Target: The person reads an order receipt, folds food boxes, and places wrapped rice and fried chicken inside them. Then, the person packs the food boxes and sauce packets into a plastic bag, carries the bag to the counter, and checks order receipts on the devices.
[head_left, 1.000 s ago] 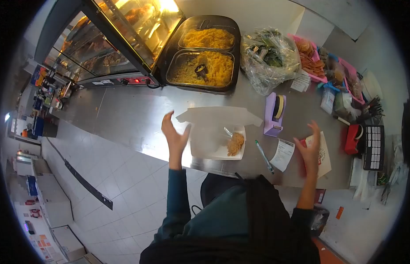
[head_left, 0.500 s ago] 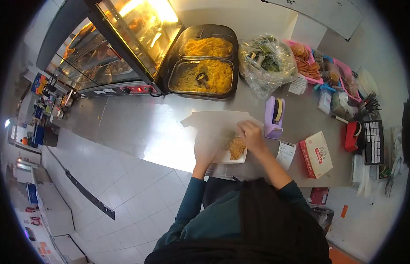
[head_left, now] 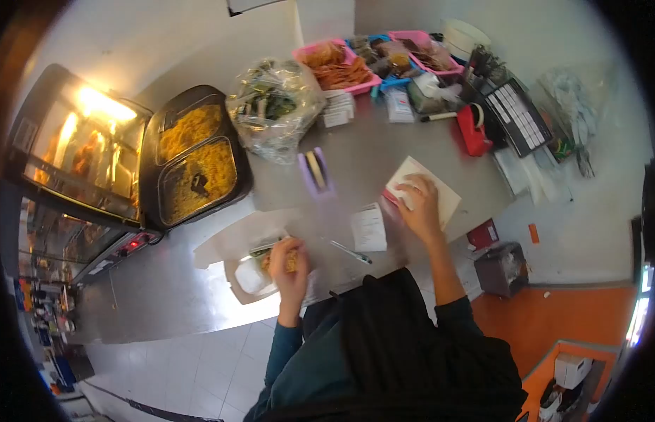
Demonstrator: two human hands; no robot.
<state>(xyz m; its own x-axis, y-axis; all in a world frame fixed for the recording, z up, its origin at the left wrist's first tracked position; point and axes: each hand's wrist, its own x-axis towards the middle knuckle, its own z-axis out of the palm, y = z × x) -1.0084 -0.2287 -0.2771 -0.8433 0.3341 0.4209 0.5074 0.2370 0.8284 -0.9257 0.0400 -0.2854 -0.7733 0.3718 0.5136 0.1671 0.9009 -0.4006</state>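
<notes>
An open paper food box [head_left: 242, 294] lies on the metal counter, its lid folded back on the far side. In it are a white round mound [head_left: 252, 276], which looks like rice, and golden fried food [head_left: 292, 261]. My left hand [head_left: 289, 271] is curled at the box's right side, partly covering the fried food. Further right, my right hand [head_left: 420, 204] grips the top of a closed white-and-red carton [head_left: 443, 200], fingers bent over it. A printed paper slip [head_left: 370, 228] and a pen [head_left: 351, 252] lie between the hands.
A purple tape dispenser [head_left: 317, 174] stands behind the slip. At the back are a bag of greens [head_left: 271, 105], pink baskets [head_left: 373, 86] of packets and a red tape dispenser [head_left: 474, 131]. Left are a black tray [head_left: 239, 169] of yellow food and a lit display cabinet [head_left: 81, 155].
The view has swung right. My right hand has left the open food box and reached over to the closed carton. My left hand stays by the open box, whose contents show more.
</notes>
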